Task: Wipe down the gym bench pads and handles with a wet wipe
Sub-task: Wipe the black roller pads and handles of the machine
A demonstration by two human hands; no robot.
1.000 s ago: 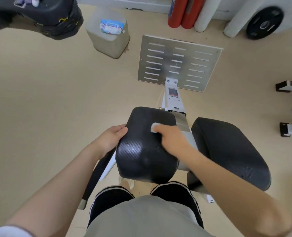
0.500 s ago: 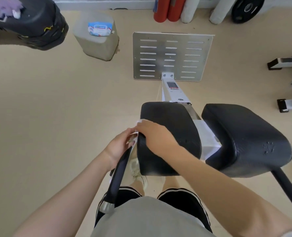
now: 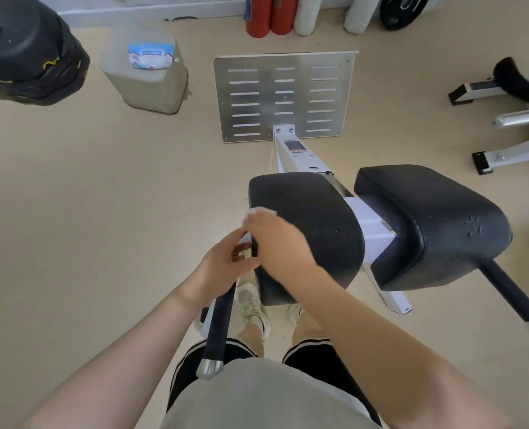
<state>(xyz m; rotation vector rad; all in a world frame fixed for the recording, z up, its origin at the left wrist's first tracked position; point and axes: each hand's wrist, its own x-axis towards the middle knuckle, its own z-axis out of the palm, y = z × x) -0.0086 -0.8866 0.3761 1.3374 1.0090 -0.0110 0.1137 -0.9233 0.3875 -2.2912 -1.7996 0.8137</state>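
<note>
Two black pads sit side by side on a white frame: the left pad (image 3: 312, 218) and the right pad (image 3: 430, 218). My right hand (image 3: 275, 243) presses a white wet wipe (image 3: 258, 211) against the left pad's left edge; only the wipe's tip shows past my fingers. My left hand (image 3: 223, 267) rests at the top of the left black handle (image 3: 218, 329), right beside the pad, fingers curled near it. The right handle (image 3: 510, 295) sticks out from under the right pad, untouched.
A slotted metal footplate (image 3: 285, 94) lies ahead on the beige floor. A pack of wipes (image 3: 150, 55) rests on a grey block at the upper left. A black padded seat (image 3: 25, 48) fills the top left corner. Another bench frame (image 3: 510, 131) stands to the right.
My right hand slid with the wipe from the top of the left pad to its left edge. My left hand shifted from the pad's side to the top of the left handle.
</note>
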